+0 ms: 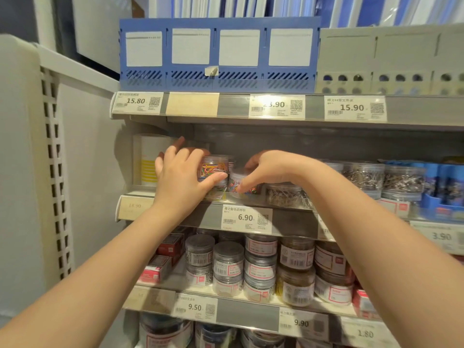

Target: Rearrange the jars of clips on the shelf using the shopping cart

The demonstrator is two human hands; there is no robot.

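Observation:
Clear jars of coloured clips stand on the middle shelf point(200, 218). My left hand point(183, 175) grips a stack of two coloured-clip jars point(214, 167) from the left, thumb across the front. Right beside it, my right hand point(268, 169) curls over a lower jar of coloured clips point(242, 185), thumb on its front. A jar of metal clips point(286, 195) lies next to that jar, under my right wrist. More jars of metal clips point(364, 177) are stacked further right. The shopping cart is not in view.
A white box with yellow stripes point(148, 162) stands at the shelf's left end. Blue packs point(444, 182) fill the right end. The shelf below holds several labelled jars point(261, 267) and red boxes point(160, 267). Blue file holders point(218, 54) sit above. A white perforated upright point(54, 172) borders the left.

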